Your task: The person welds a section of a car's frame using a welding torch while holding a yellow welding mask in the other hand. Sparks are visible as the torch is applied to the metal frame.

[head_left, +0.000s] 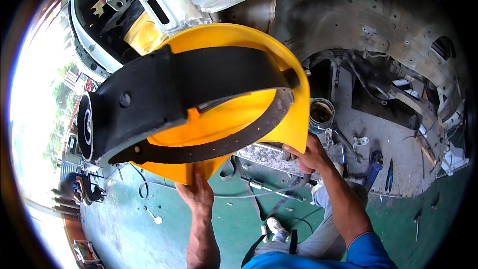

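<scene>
A yellow welding mask [295, 124], its inner side toward me, fills the middle of the view. Its black headband [224, 67] loops out toward the left. My left hand [196, 194] grips the mask's lower edge, with the thumb on the yellow shell and the other fingers hidden behind it. Beside the mask's lower right corner, my right hand [314, 153] is closed around what looks like a welding torch [305, 168] with a red part and a grey cable [249, 196]. Most of the torch is hidden by the hand.
A bare car body [318, 15] with a wheel arch spans the top and right. A can [321, 112], a blue tool [376, 162] and pliers [390, 174] lie around a grey platform [398, 144]. Straps [256, 201] and cables cross the green floor. A person [74, 187] is far left.
</scene>
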{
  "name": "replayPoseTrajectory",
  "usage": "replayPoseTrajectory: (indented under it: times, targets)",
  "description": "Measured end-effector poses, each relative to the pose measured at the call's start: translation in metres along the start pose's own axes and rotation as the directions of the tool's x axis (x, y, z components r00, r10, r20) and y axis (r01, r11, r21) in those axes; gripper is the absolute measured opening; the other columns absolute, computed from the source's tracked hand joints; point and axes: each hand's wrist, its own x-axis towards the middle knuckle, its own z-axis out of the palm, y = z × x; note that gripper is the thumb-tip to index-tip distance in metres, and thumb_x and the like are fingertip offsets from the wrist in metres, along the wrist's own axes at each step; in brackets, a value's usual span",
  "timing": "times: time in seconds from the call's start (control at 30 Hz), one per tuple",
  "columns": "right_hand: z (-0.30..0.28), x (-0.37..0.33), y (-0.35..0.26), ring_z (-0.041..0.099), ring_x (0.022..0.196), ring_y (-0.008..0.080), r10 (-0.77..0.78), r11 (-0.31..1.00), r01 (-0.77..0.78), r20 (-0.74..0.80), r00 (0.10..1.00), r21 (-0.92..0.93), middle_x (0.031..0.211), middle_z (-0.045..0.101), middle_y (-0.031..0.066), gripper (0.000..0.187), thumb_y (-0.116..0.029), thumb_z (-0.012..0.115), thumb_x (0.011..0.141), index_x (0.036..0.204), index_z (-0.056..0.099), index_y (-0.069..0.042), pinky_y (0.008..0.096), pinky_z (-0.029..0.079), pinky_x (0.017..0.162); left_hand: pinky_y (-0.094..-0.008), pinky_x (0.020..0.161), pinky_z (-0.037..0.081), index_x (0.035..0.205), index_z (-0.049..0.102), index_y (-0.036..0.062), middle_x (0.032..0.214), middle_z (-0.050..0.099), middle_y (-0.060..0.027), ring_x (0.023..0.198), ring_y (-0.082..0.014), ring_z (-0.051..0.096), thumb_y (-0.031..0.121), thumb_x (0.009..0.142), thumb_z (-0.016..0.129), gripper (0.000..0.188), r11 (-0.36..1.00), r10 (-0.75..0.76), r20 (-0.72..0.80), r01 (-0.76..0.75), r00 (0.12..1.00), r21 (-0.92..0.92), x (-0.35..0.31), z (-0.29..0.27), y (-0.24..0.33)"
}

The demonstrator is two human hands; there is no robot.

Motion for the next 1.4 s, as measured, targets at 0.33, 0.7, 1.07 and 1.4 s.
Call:
replayPoseTrajectory:
  times: [0.33,0.7,1.07,1.4]
  targets:
    - [0.0,0.001,-0.008,0.059,0.059,0.0138,0.047,0.997,-0.047,0.012,0.999,-0.056,0.074,0.064,0.0056,0.032,-0.018,0.074,0.09,0.114,0.061,-0.002,0.0307,0.048,0.054,-0.0308,0.075,0.048,0.107,0.065,-0.0054,0.089,0.068,-0.0072,0.081,-0.0139,0.058,0.023,0.097,0.065,0.03,0.998,0.036,0.008,-0.035,0.999,-0.055,0.0,0.005,0.009]
    - [0.001,0.003,-0.006,0.058,0.058,0.0139,0.01,0.999,-0.01,-0.002,1.0,-0.052,0.071,0.063,0.0053,0.03,-0.018,0.074,0.09,0.111,0.061,-0.001,0.0317,0.047,0.054,-0.0312,0.075,0.05,0.107,0.065,-0.0041,0.091,0.07,-0.0096,0.081,-0.0154,0.063,0.012,0.096,0.063,0.02,0.995,0.079,0.037,-0.077,0.996,-0.067,0.001,0.003,0.004]
    - [0.001,0.003,0.004,0.057,0.058,0.0129,-0.022,0.998,0.022,0.01,1.0,-0.055,0.071,0.061,0.0036,0.032,-0.021,0.072,0.091,0.114,0.06,-0.002,0.0292,0.047,0.054,-0.0316,0.077,0.049,0.107,0.065,-0.0048,0.092,0.07,-0.0096,0.082,-0.0159,0.062,0.013,0.096,0.062,0.021,0.995,0.064,0.023,-0.062,0.998,-0.082,0.002,0.004,0.004]
    - [0.001,0.005,0.007,0.061,0.058,0.0135,-0.019,0.998,0.02,0.008,1.0,-0.065,0.076,0.064,0.0057,0.02,-0.009,0.073,0.089,0.104,0.063,0.0,0.0283,0.05,0.052,-0.0321,0.076,0.05,0.107,0.064,-0.005,0.092,0.07,-0.01,0.083,-0.0165,0.062,0.013,0.096,0.062,0.021,0.997,0.053,0.036,-0.051,0.998,-0.066,0.002,0.003,0.002]
